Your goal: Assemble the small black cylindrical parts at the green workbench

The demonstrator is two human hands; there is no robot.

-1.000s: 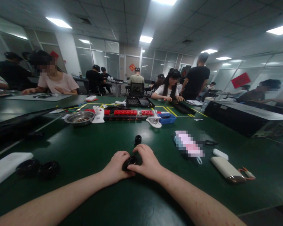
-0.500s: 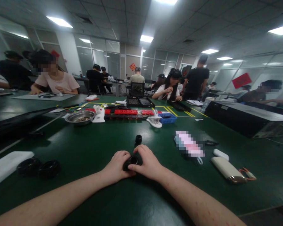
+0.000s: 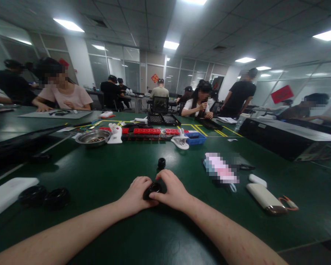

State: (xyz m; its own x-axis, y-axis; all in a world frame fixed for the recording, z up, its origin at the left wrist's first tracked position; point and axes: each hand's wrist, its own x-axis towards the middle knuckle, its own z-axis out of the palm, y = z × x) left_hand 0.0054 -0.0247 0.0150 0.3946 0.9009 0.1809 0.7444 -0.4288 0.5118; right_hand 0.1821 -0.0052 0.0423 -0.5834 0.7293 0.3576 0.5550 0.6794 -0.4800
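Both of my hands rest on the green table (image 3: 105, 173) in front of me, closed around one small black round part (image 3: 152, 190). My left hand (image 3: 136, 195) grips it from the left with curled fingers. My right hand (image 3: 173, 191) covers it from the right, thumb and fingers wrapped over its rim. A second small black cylindrical part (image 3: 161, 163) stands on the table just beyond my hands, apart from them.
Two black rings (image 3: 44, 197) and a white slab (image 3: 5, 195) lie at the left. A pink item (image 3: 220, 168), white power bank (image 3: 264, 198) and cable lie right. A steel bowl (image 3: 95, 138), red strips (image 3: 147, 131) and blue tray (image 3: 195, 138) sit farther back. People work at surrounding tables.
My hands and the black part have stayed put. A standing person in black at the back right has moved further right.
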